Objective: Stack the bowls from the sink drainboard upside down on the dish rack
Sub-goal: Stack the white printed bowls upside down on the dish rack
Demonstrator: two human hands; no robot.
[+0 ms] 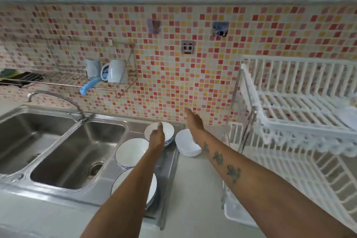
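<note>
While both bare arms are stretched out over the stainless steel drainboard [170, 162], the left hand [157, 138] is seen over the far blue-patterned white bowl [168, 131], its fingers curled down near the rim, though an actual grip cannot be told. The right hand [194, 121] is held flat with fingers released, above and just beyond the plain white bowl [186, 146] set on the grey counter [195, 189] right of the drainboard. Two larger blue-rimmed white bowls [129, 152] are left upright nearer on the drainboard, and the white plastic two-tier dish rack [301, 114] is seen at the right, bowl-free.
</note>
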